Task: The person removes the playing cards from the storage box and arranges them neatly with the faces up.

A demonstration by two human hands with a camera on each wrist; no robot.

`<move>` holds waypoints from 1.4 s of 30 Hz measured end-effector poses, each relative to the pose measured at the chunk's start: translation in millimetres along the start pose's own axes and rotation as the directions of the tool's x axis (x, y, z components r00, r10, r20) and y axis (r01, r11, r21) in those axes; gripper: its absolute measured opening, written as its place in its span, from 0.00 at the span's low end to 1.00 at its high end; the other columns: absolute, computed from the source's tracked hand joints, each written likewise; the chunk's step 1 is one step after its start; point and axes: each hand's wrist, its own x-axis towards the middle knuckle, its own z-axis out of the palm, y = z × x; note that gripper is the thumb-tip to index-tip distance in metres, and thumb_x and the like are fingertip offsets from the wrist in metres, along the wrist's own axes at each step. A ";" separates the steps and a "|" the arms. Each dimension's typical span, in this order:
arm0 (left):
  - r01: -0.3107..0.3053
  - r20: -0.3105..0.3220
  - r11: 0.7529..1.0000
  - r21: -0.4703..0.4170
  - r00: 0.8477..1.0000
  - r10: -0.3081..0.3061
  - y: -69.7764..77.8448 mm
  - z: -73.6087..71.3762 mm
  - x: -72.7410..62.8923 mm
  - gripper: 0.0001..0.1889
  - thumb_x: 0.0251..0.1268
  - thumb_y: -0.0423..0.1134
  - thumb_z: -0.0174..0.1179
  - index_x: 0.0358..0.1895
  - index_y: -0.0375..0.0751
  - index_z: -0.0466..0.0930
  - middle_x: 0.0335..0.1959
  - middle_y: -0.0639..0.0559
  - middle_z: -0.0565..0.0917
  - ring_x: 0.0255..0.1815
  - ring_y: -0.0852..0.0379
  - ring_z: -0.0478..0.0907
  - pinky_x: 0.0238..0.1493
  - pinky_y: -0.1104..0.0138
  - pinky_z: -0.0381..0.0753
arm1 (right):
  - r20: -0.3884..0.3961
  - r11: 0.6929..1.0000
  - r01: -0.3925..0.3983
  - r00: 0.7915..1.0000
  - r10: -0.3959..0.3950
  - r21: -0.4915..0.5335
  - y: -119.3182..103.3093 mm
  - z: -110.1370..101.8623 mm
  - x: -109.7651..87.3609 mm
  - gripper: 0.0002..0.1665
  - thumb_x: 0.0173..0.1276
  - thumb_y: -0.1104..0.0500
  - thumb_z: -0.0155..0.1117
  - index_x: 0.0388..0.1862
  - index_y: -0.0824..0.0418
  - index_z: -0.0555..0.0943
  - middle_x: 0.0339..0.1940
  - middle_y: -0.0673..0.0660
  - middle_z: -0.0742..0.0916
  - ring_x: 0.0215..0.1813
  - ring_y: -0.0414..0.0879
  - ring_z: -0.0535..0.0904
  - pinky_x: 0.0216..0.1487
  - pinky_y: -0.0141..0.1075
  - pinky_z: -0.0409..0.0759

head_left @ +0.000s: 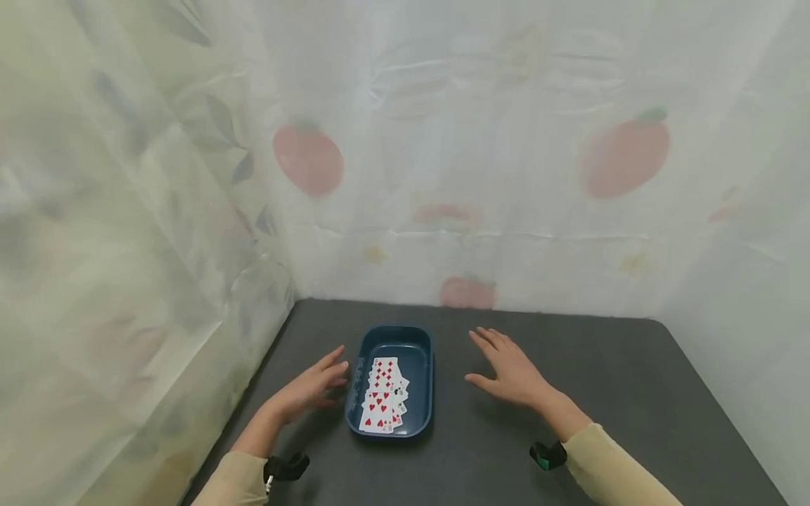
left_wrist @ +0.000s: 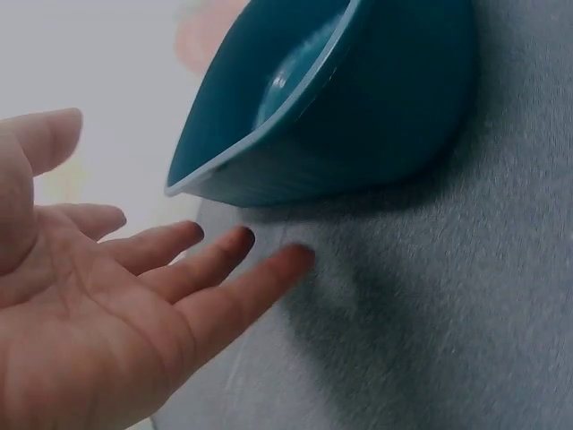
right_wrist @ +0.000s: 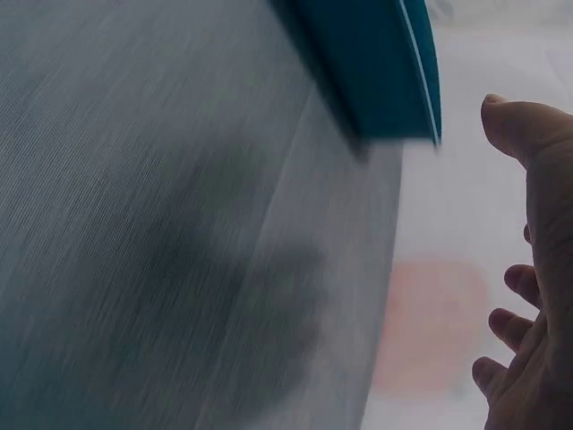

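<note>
A dark blue rectangular tray (head_left: 432, 393) with raised walls stands on the table, and several playing cards (head_left: 380, 411) lie fanned and overlapping inside it, with red hearts and diamonds on top. Just left of the tray, my left hand (head_left: 310, 388) hovers with its fingers spread and holds nothing. In the left wrist view its palm and the fingers (left_wrist: 224, 313) show close below the tray's wall (left_wrist: 385, 116). My right hand (head_left: 511, 369) is raised to the right of the tray, fingers extended, apart from it. The right wrist view shows that hand's thumb (right_wrist: 524, 130) near the tray's corner (right_wrist: 380, 90).
The dark grey table (head_left: 601, 372) extends to both sides of the tray. A pale curtain (head_left: 474, 176) with fruit prints hangs behind it, and another patterned sheet (head_left: 126, 281) drapes along the left edge. Dark bands (head_left: 548, 455) circle both wrists.
</note>
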 end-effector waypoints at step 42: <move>0.001 0.182 0.991 -0.137 0.983 0.024 -23.0 3.2 26.8 0.39 0.80 0.34 0.50 0.85 0.59 0.42 0.80 0.30 0.51 0.67 0.35 0.69 0.48 0.45 0.83 | 0.468 0.939 0.056 0.876 0.118 -0.341 -108.2 95.5 140.7 0.55 0.57 0.23 0.67 0.75 0.53 0.72 0.70 0.53 0.76 0.70 0.51 0.68 0.73 0.51 0.64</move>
